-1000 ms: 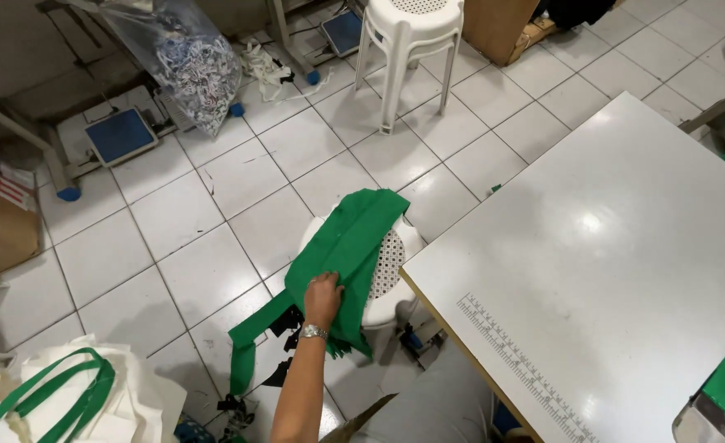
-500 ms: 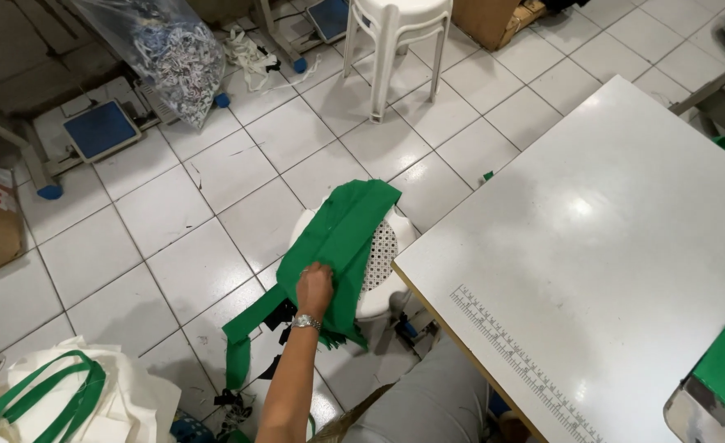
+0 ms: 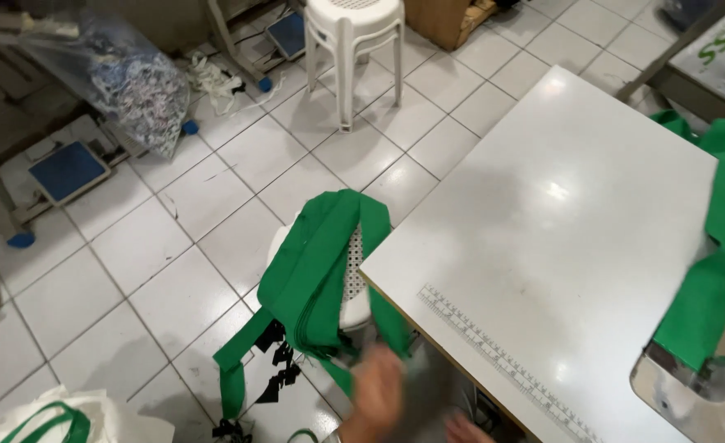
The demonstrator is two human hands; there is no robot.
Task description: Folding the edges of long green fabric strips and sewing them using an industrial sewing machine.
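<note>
Hand (image 3: pixel 376 384) pulled back off green cloth (image 3: pixel 317 262), now blurry, fingers can't tell. Cloth draped on stool (image 3: pixel 352 305), left of counter (image 3: pixel 543 246). Soft, light, floppy; grab near folded edge.

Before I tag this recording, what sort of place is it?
Probably a small sewing workshop: stacked green fabric strips draped over a white plastic stool, a white work table with a ruler strip along its edge, and what looks like a sewing machine bed under green cloth.

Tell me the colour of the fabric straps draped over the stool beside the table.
Solid green fabric straps, seen best in the head view, over a white perforated stool.
</note>
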